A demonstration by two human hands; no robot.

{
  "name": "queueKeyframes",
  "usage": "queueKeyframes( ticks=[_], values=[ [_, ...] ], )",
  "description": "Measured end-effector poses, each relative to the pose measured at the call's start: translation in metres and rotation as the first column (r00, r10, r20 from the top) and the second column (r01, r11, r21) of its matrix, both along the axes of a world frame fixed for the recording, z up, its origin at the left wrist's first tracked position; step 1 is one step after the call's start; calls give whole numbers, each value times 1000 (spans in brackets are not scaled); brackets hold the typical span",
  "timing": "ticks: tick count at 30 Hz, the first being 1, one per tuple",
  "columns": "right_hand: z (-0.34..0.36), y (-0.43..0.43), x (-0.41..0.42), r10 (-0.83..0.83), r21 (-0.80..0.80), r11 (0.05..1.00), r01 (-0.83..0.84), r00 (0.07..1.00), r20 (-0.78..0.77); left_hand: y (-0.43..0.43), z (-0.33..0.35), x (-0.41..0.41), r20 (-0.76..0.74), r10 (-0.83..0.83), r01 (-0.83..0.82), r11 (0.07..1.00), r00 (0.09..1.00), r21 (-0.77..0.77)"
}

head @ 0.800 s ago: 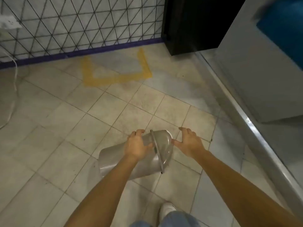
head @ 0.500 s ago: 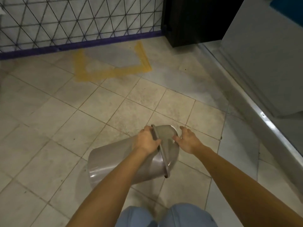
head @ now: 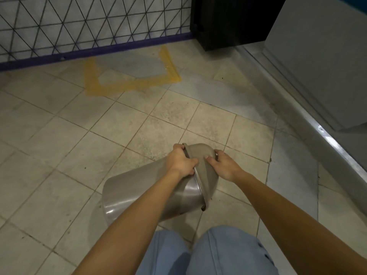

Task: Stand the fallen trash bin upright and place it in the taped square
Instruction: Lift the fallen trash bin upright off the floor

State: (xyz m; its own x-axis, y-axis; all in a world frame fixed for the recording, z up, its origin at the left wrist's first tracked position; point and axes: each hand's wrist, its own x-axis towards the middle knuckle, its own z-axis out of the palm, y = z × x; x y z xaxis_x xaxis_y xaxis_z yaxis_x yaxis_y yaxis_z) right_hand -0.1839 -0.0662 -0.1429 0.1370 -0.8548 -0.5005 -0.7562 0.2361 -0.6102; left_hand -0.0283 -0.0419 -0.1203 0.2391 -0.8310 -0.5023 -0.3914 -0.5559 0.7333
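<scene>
A grey plastic trash bin (head: 127,193) with a domed lid lies tilted on the tiled floor, its lid end raised toward the far right and its base low at the near left. My left hand (head: 181,162) grips the rim where lid meets body. On the other side of the lid, my right hand (head: 223,165) presses against it with fingers wrapped on the dome. The yellow taped square (head: 131,85) is marked on the floor farther away, against the wall, with nothing inside it.
A wire mesh panel (head: 89,22) with a purple base strip lines the far wall. A black cabinet (head: 228,20) stands at the back right. A metal threshold (head: 327,139) and a grey door run along the right. My light-blue trousers (head: 208,253) show at the bottom.
My right hand has closed onto the lid, which it only touched before. The bin's lid end has lifted and the bin has tilted. The view has moved closer to the taped square.
</scene>
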Motion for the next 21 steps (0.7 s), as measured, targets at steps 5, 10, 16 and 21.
queueKeyframes(
  ticks=[5,10,16,21],
  values=[
    [7,-2,-4,-36,6,999,36,997,71,2,6,6,-18,58,-58,998,998,-10],
    [15,-3,0,-114,-9,993,116,982,152,3,22,23,-89,115,-120,991,989,-56],
    [12,-5,3,-163,103,982,156,984,64,6,44,50,-243,186,-219,969,952,-117],
    [8,3,8,-110,239,965,107,994,0,11,59,68,-368,236,-304,942,899,-141]
  ],
)
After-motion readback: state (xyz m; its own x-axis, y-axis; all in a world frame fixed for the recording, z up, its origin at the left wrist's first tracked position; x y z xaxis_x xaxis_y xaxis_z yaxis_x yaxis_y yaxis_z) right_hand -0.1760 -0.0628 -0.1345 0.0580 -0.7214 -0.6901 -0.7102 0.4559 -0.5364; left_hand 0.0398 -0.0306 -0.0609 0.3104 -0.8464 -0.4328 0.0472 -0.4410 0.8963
